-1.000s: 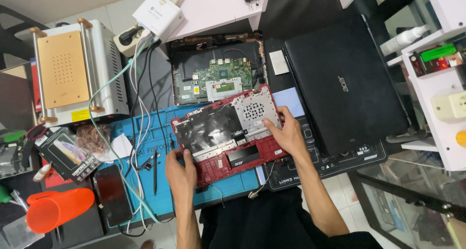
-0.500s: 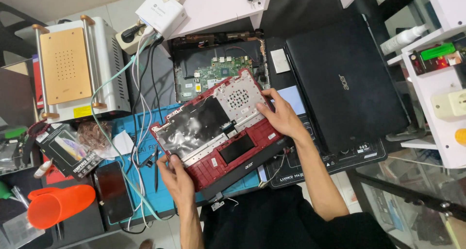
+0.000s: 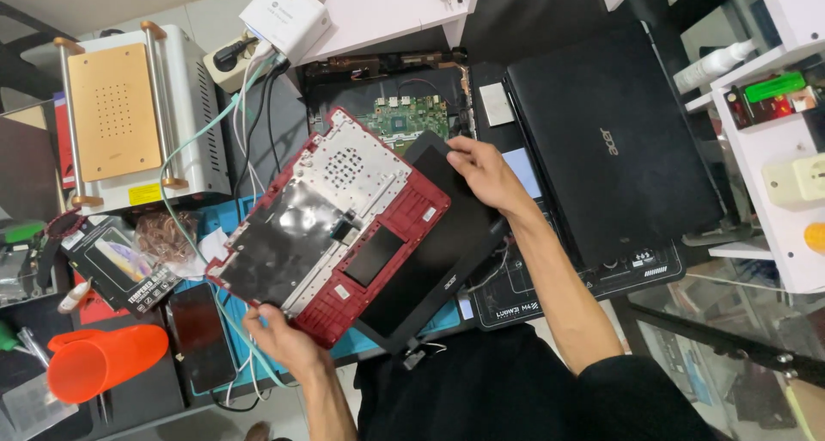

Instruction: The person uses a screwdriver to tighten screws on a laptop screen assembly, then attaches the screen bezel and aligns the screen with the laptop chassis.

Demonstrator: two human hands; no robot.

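A red laptop shell [image 3: 344,226], tilted above the blue mat [image 3: 232,235], is gripped at its near edge by the left hand [image 3: 279,338] and at its far black panel by the right hand [image 3: 485,176], fingers closed. A black rectangular package [image 3: 120,260] lies at left; a yellow label [image 3: 144,195] marks the white machine [image 3: 129,119].

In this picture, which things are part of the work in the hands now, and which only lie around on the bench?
In hand:
- red laptop shell, lifted and tilted
- black screen panel under it
- left hand at its lower edge
- right hand at its upper edge
- open laptop base with green board, behind

Lying about:
- closed black laptop
- orange cup
- phone
- metal machine with tan plate
- white charger box
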